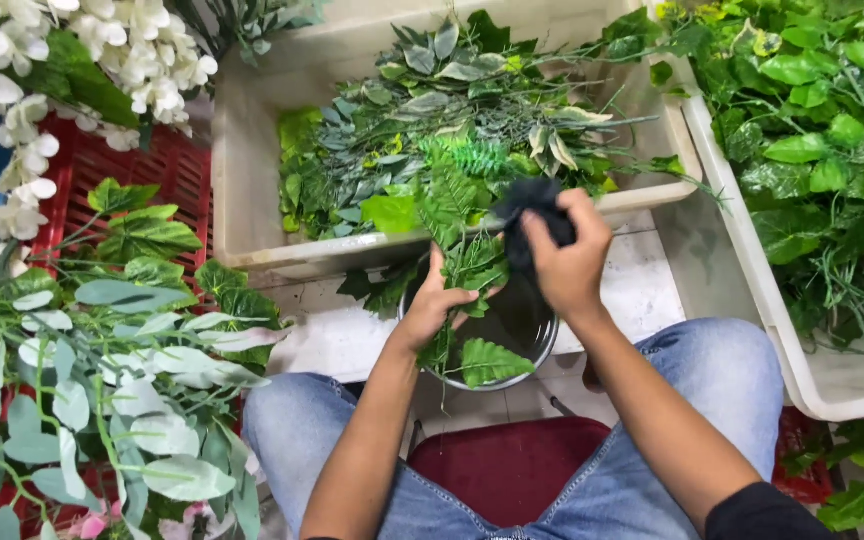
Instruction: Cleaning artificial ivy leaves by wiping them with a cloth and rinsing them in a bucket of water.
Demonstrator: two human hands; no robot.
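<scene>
Sitting on a dark red stool (512,465), we work left to right across the greenery. At far left hang white artificial blossoms (22,110) over a red plastic crate (177,170), and pale green leaf sprays (102,400) crowd the near left.

Our left hand (435,303) has its fingers closed around the stem of a fern-like leaf sprig (472,265), holding it over a round metal bowl (542,345) between our knees. The sprig looks light and springy, likely plastic or fabric; we judge it best gripped low on the stem, since the leaflets would bend or pull off. Our right hand (567,255) pinches a dark cloth (532,215) against the sprig's upper leaves. The cloth looks soft and limp and bunches easily in the fist.

Beyond the bowl sits a beige plastic tub (252,180) heaped with mixed fake foliage, and at right a second white tub (802,370) holds broad green vine leaves (812,120). Pale tile floor (642,285) shows beneath. The space is cramped, bins pressing in on every side.
</scene>
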